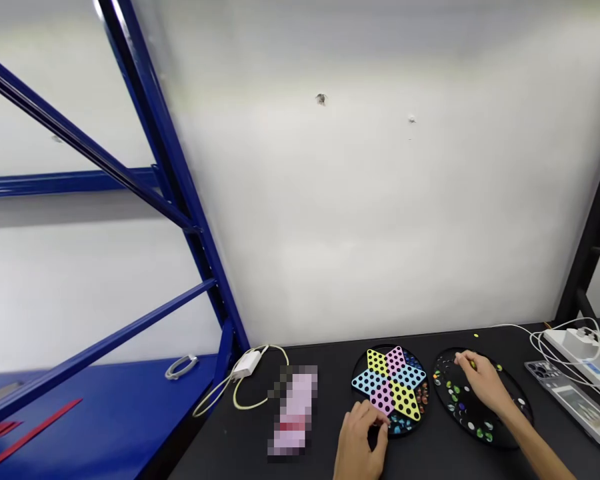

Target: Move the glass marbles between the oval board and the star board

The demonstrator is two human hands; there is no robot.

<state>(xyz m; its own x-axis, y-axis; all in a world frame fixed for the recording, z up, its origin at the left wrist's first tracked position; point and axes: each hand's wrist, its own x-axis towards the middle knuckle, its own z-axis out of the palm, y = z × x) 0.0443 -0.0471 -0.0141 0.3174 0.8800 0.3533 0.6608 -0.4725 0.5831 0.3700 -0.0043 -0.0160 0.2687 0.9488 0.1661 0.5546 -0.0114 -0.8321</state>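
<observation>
A Chinese checkers board (405, 401) with a yellow, pink and blue star of holes lies on the black table, with coloured marbles in the rim sections outside the star. My left hand (363, 440) is at its near left edge, thumb and fingertips closed together; what they pinch, if anything, is hidden. To the right is a round black tray (517, 427) with loose marbles (453, 395) scattered in it, several of them green. Over the tray's far part, my right hand (483, 381) has its fingertips pressed together. Whatever they hold is too small to make out.
A phone (575, 403) and a white power strip (587, 353) with cables lie at the right. On the left are a pale pink blurred item (296, 410) and a white charger (247, 365) with its cable. A blue metal frame (180, 173) rises beyond, against the white wall.
</observation>
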